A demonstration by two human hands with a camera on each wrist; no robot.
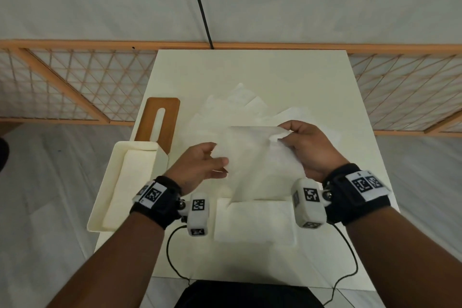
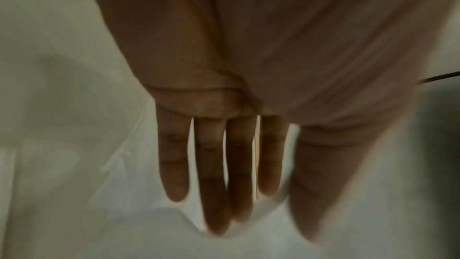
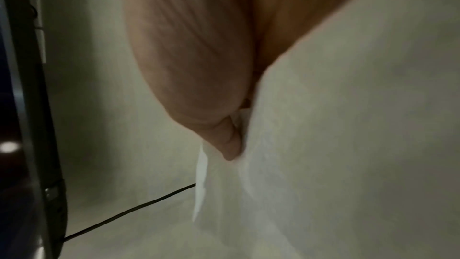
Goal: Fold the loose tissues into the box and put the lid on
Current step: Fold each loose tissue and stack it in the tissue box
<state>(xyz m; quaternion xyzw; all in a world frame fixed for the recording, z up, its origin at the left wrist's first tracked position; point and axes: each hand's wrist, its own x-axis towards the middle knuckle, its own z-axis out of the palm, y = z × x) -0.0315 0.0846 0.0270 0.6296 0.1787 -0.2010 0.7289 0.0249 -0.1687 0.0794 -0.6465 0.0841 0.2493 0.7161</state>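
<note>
Right now both hands hold one tissue (image 1: 252, 155) up above the worktop (image 1: 312, 252): the left hand (image 1: 200, 167) pinches its left edge, fingers (image 2: 216, 174) straight, while the right hand (image 1: 307, 147) grips its top right corner. Loose tissues (image 1: 240, 105) lie behind; the box (image 1: 120, 182) and wooden lid (image 1: 160, 120) sit left.

Forearms are bare; no sleeves are worn. Each wrist carries a black wristband (image 1: 160, 204) with a white strip printed with black square fiducial markers; the right wristband (image 1: 360, 192) shows two such markers side by side. Inboard of each wristband, a metal ball joint links to a white block-shaped camera housing (image 1: 198, 214) bearing the same markers on several faces; a thin black cable (image 1: 172, 255) runs from below each housing toward the body.
</note>
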